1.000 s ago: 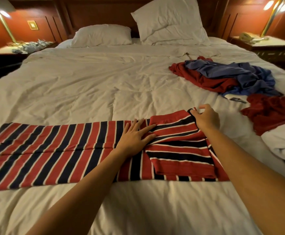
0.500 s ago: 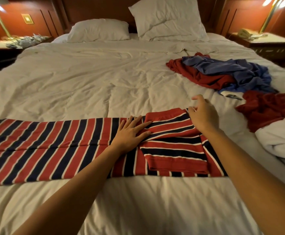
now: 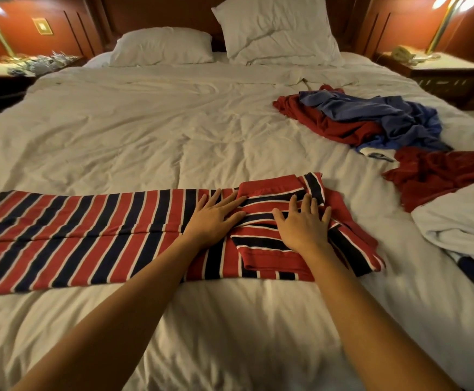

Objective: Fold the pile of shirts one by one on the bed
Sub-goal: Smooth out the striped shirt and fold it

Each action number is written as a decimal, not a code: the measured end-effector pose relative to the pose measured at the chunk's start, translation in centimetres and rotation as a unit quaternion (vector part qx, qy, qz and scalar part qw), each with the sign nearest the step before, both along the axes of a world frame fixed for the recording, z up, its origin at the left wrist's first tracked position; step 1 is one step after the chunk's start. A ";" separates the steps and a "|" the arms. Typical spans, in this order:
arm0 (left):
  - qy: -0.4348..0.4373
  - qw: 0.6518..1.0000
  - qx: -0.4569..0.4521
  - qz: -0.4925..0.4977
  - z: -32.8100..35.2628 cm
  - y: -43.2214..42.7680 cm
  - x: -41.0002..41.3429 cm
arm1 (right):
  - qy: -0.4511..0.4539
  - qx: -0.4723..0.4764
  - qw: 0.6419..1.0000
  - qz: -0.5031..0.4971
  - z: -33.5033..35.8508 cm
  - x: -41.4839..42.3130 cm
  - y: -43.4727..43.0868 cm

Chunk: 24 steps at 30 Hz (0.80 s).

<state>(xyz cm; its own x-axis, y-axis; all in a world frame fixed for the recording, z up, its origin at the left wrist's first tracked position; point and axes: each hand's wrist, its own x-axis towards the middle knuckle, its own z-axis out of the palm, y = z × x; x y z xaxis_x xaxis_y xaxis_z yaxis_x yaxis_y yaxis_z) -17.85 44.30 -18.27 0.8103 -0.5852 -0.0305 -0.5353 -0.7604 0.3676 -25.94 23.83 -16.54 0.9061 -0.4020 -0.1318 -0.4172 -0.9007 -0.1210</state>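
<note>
In the head view we see the striped shirt (image 3: 89, 235) lying flat across the near part of the bed (image 3: 173, 131), its right end folded over on itself. The left hand (image 3: 213, 218) rests flat at the fold's edge, fingers straight. The right hand (image 3: 303, 227) presses the folded part with fingers spread, gripping nothing. The bed also holds the pile of shirts (image 3: 371, 119), red and blue, well apart at far right, and a white cloth (image 3: 461, 224) at its right edge.

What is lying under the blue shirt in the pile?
A red shirt lies under the blue shirt, showing along its left and near edges. A white scrap peeks out nearby. How far either extends beneath is covered.
</note>
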 end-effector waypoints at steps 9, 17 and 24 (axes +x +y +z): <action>-0.001 1.000 0.001 -0.007 -0.1 0.1 0.1 | -0.005 -0.028 0.987 0.157 0.8 3.9 -0.7; 0.007 1.000 0.009 -0.016 -0.1 0.0 0.2 | 0.013 0.023 0.997 0.072 -0.2 4.3 -2.4; 0.033 0.995 -0.093 0.015 0.9 -0.1 -0.4 | -0.154 0.061 0.985 0.053 0.5 3.7 -3.4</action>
